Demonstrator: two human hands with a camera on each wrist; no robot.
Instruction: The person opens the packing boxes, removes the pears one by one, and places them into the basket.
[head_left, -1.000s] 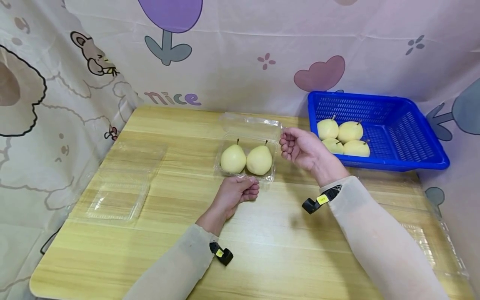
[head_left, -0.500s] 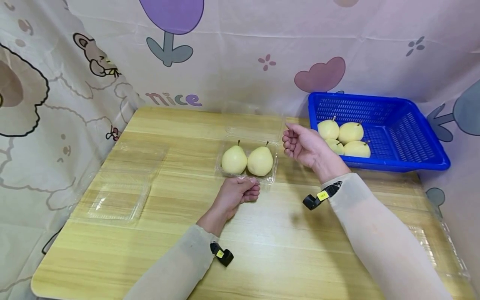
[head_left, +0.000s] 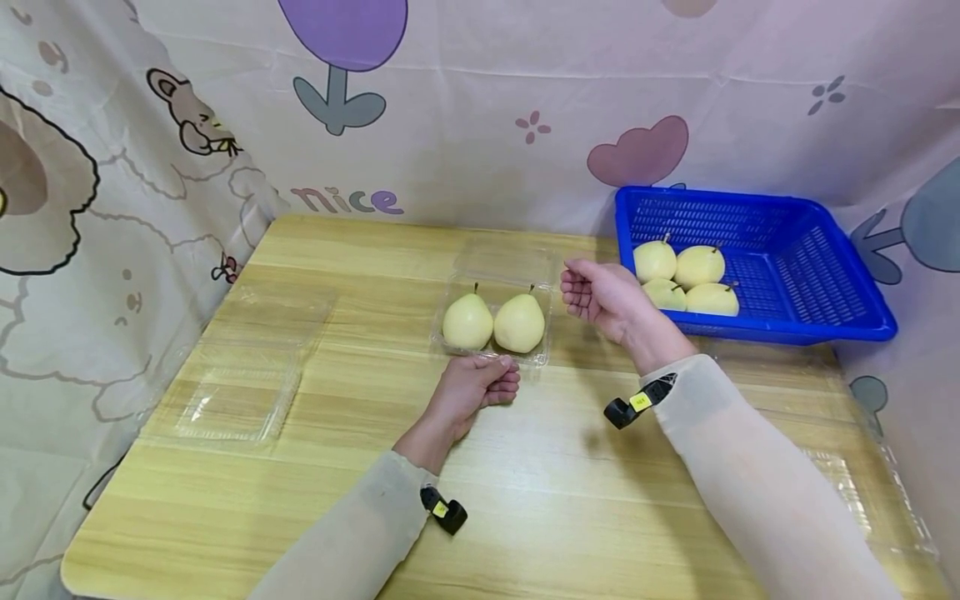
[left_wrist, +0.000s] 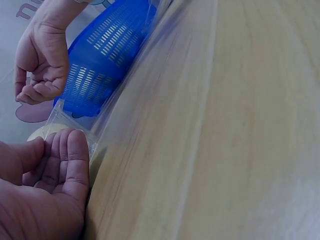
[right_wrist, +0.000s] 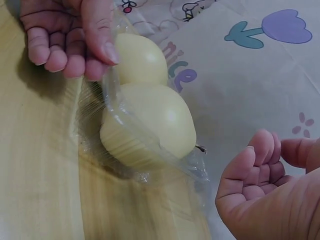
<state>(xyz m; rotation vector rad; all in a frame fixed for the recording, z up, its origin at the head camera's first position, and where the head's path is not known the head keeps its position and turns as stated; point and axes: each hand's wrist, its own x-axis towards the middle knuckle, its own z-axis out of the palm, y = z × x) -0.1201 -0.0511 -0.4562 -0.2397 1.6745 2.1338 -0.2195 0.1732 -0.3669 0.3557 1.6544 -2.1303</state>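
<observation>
A clear plastic clamshell box (head_left: 534, 357) stands mid-table with its lid (head_left: 504, 260) folded back toward the wall. Two pale yellow pears (head_left: 467, 322) sit side by side in its base, stems up. At the front rim, my left hand (head_left: 474, 387) pinches the plastic between thumb and fingers, as the right wrist view shows beside the nearer pear (right_wrist: 150, 125). My right hand (head_left: 600, 296) hovers just right of the lid, fingers loosely curled and holding nothing. In the left wrist view the right hand (left_wrist: 42, 60) appears in front of the blue basket.
The blue plastic basket (head_left: 795, 325), with several pears (head_left: 701, 267) at its left end, stands back right. Another clear clamshell (head_left: 232, 400) lies opened at left. More clear plastic packaging (head_left: 847, 492) lies at the right edge, partly behind the right sleeve. A printed curtain (head_left: 480, 125) closes the back.
The lid, raised beside my right hand a second ago, has tipped back and lies lower behind the pears. My right hand has come away from its corner; my left hand stays at the rim.
</observation>
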